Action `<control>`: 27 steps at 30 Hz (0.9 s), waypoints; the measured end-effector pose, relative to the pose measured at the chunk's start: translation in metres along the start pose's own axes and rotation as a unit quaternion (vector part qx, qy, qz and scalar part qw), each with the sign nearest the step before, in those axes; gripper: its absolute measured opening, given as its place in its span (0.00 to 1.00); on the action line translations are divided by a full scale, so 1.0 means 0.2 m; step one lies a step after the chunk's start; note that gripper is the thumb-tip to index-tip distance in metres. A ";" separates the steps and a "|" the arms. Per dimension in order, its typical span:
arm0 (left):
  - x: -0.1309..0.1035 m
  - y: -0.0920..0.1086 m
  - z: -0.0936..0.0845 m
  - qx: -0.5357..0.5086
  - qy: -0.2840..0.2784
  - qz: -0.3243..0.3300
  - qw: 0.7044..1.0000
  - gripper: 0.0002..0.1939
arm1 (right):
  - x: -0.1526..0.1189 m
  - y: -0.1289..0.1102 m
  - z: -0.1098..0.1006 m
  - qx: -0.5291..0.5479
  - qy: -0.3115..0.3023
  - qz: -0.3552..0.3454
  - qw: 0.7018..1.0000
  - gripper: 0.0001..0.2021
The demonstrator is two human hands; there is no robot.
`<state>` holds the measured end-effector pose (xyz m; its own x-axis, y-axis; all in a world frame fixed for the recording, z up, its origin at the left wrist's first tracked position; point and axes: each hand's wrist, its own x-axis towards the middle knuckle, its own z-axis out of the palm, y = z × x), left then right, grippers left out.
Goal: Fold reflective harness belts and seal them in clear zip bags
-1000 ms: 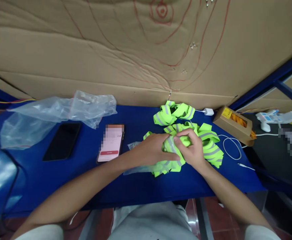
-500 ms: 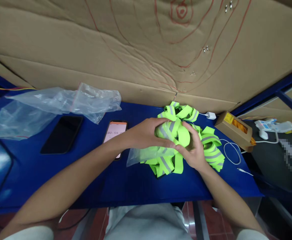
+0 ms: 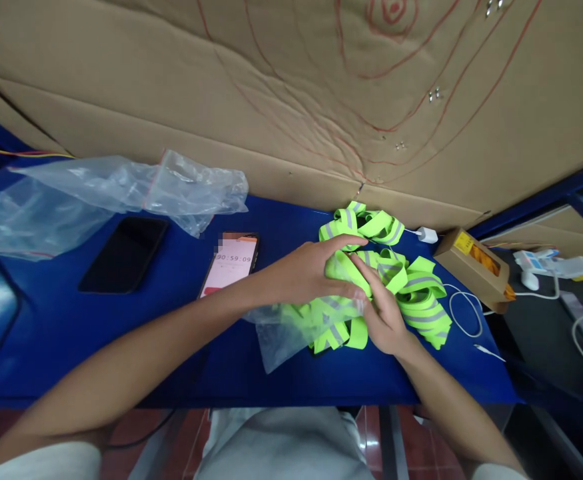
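My left hand (image 3: 304,273) curls around a bunched neon-yellow strap (image 3: 344,268) with grey stripes, fingers on its far side and thumb toward me. From the right, my right hand (image 3: 385,317) presses on the same bundle, its fingertips close to those of my left hand. A clear plastic bag (image 3: 281,339) hangs below my left hand and partly covers the straps beneath. More neon-yellow straps (image 3: 424,303) lie in loose folds to the right, and another coil (image 3: 384,227) sits behind the hands.
A lit phone (image 3: 230,265) and a dark phone (image 3: 124,257) lie left of my hands. Crumpled clear bags (image 3: 116,193) spread along the back left. A cardboard box (image 3: 474,267), a white cable (image 3: 452,310) and a white plug (image 3: 427,235) are at the right. A cardboard panel (image 3: 271,100) stands behind.
My hands have drawn closer together around the bundle, and less of it shows between them. The clear bag now hangs lower, toward me. The whole view has shifted slightly.
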<state>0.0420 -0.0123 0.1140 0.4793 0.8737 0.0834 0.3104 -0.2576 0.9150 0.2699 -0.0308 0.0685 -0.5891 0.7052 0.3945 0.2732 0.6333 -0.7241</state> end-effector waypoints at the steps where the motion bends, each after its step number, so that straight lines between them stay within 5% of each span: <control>1: 0.00 0.00 0.00 0.000 0.009 0.006 1.000 0.38 | 0.00 -0.01 0.00 0.025 -0.010 0.016 1.000 0.28; 4: 0.01 0.01 0.00 -0.004 0.063 0.013 0.998 0.31 | 0.01 -0.01 0.02 0.067 0.046 0.024 0.996 0.31; 7: 0.02 0.01 0.01 -0.021 0.152 0.010 0.988 0.28 | 0.02 0.01 0.04 -0.010 0.169 0.001 0.986 0.27; 9: 0.02 0.02 0.03 -0.037 0.195 0.015 0.980 0.28 | 0.03 0.03 0.04 -0.066 0.198 -0.014 0.978 0.22; 15: -0.02 0.04 0.09 -0.083 0.150 0.012 0.985 0.27 | 0.00 0.02 0.00 -0.054 0.154 -0.036 0.986 0.12; 18: -0.04 0.06 0.10 -0.107 0.113 0.007 0.988 0.28 | -0.01 0.00 -0.05 0.056 0.078 0.016 0.995 0.09; 22: -0.08 0.05 0.11 -0.266 0.083 -0.029 0.960 0.33 | 0.01 -0.01 -0.12 0.225 0.006 0.077 0.971 0.07; 27: -0.18 -0.08 0.13 -0.383 0.054 -0.113 0.915 0.34 | 0.04 0.00 -0.14 0.075 0.032 -0.014 0.997 0.05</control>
<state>0.0404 -0.0499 0.0858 0.3766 0.9156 -0.1407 -0.2955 0.2627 0.9185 0.2864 -0.0166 0.0868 -0.5437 0.7101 0.4473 0.1372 0.6010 -0.7874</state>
